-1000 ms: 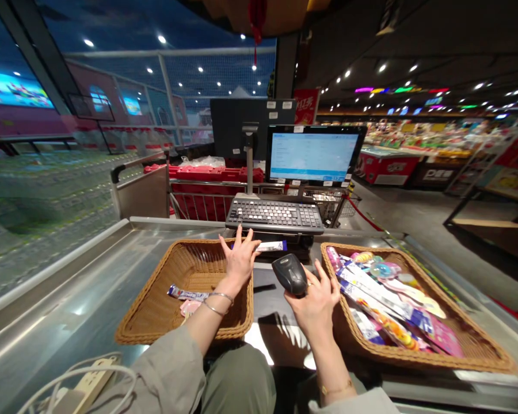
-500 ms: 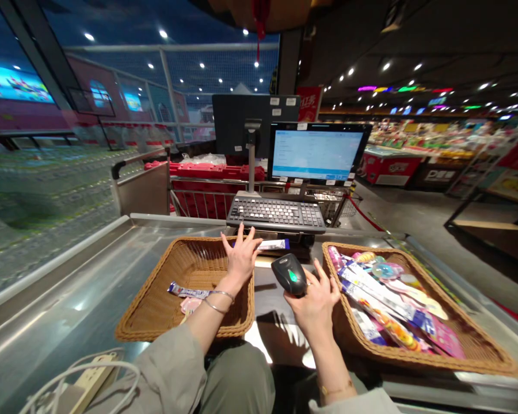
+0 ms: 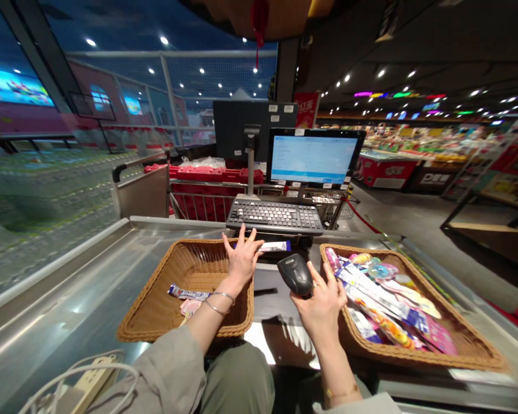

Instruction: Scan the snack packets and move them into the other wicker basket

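My left hand (image 3: 243,257) grips a slim white-and-purple snack packet (image 3: 275,246) over the far right corner of the left wicker basket (image 3: 144,287). Its thumb lies along the packet while some fingers stick out spread. A black barcode scanner (image 3: 296,274) is in my right hand (image 3: 322,299), its head pointing left toward the packet. The scanner's handle is hidden by the fingers. Another slim packet (image 3: 187,292) and a pink item (image 3: 190,307) lie inside the left basket. Beside my right hand, the right wicker basket (image 3: 479,345) carries several slim packets (image 3: 371,287) and colourful packaged items.
A keyboard (image 3: 276,214) and a lit screen (image 3: 313,158) stand behind the metal counter (image 3: 99,282). At the lower left lies a power strip (image 3: 90,379) with white cables. Beyond the counter is a shopping cart (image 3: 202,204) with red contents.
The barcode scanner has shifted slightly right and turned, so its green light no longer shows. The bright strip under the packet is gone. My left hand stays nearly still with the packet.
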Tool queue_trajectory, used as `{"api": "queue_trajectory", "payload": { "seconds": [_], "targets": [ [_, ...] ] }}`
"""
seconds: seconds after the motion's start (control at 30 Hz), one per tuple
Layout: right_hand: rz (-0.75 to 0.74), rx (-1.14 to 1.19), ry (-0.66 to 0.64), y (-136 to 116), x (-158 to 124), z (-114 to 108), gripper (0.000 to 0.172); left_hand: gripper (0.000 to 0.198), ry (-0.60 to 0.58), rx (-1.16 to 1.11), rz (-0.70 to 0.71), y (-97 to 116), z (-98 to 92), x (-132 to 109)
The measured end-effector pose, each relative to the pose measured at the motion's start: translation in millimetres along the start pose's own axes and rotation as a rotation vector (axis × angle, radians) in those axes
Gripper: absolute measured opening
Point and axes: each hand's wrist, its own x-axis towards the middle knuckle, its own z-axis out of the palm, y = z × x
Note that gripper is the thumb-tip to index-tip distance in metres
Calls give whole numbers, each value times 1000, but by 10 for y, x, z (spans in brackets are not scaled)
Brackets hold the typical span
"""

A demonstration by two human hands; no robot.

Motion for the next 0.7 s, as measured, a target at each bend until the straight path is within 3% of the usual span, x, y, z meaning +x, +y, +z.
{"api": "queue_trajectory", "payload": {
  "seconds": [0.17, 0.3, 0.7],
  "targets": [
    [26, -31, 49, 69, -13, -116, 34, 21, 10, -6, 25, 87, -42, 56],
    [85, -63, 102, 117, -24, -223, 26, 21, 31, -20, 67, 221, -48, 132],
    [263, -89, 314, 473, -7, -580, 48, 19, -5, -109, 160, 836, 69, 292]
  ]
}}
